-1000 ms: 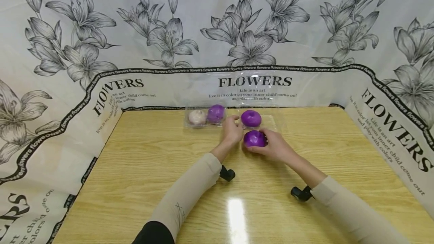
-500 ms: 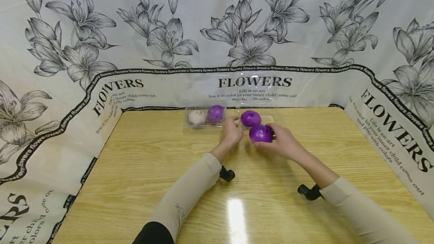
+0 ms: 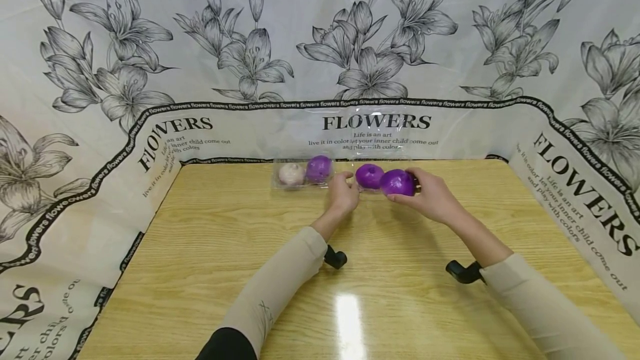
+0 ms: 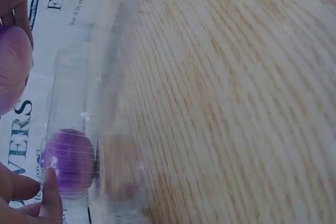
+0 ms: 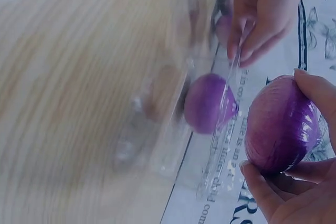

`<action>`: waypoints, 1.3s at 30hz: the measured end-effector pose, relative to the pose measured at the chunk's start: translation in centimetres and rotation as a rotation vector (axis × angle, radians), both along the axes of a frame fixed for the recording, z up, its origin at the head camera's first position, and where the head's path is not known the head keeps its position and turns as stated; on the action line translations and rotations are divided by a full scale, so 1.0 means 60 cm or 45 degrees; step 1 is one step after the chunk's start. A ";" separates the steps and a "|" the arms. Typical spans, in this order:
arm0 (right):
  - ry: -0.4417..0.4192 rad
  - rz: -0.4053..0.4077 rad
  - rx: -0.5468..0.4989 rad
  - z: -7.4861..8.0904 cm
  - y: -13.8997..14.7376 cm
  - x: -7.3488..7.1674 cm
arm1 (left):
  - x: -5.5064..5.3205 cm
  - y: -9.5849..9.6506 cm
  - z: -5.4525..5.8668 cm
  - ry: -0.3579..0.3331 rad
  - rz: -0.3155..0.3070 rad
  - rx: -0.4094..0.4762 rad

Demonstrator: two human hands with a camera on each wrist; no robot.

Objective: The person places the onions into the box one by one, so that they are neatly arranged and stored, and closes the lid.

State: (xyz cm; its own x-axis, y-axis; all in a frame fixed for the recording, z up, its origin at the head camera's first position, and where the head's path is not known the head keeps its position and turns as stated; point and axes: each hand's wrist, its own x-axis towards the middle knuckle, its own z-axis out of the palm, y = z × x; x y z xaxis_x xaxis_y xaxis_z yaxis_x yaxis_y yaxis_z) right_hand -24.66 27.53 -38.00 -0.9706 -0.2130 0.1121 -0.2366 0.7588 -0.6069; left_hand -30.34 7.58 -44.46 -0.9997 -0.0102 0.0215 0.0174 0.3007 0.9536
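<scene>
My right hand [image 3: 430, 199] holds a glossy purple onion [image 3: 397, 183] between thumb and fingers. It is raised over the right part of a clear plastic box [image 4: 73, 87]. A second purple onion [image 3: 369, 176] sits in that box, just left of the held one. At the box's left side, my left hand [image 3: 343, 193] pinches the thin plastic edge, as the right wrist view shows. In the right wrist view the held onion [image 5: 278, 124] hangs apart from the boxed onion [image 5: 207, 103].
Left of my left hand, another clear box holds a pale, garlic-like bulb [image 3: 291, 174] and a purple onion [image 3: 318, 168]. Both boxes stand at the back of the wooden table [image 3: 240, 249], close to a flower-printed cloth [image 3: 280, 132]. The right box's transparent lid stands up behind it.
My right hand has lifted the purple onion from in front of the box and carried it right and back, over the box. My left hand has stayed in place.
</scene>
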 end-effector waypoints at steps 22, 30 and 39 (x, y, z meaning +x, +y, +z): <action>0.027 -0.036 0.104 -0.028 0.044 -0.077 | 0.000 -0.002 0.000 0.035 -0.005 -0.029; 0.043 -0.040 0.132 -0.038 0.046 -0.099 | 0.000 0.000 0.001 0.038 0.013 -0.029; 0.046 -0.047 0.212 -0.056 0.041 -0.123 | -0.001 -0.001 -0.001 0.055 0.003 -0.055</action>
State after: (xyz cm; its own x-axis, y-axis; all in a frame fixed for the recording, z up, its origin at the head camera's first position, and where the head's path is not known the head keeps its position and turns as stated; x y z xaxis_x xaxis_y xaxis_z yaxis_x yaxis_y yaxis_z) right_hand -32.06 30.00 -41.38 -0.9741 -0.1959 0.1130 -0.2261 0.8566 -0.4639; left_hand -30.38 7.50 -44.52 -0.9978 -0.0108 0.0652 0.0576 0.3418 0.9380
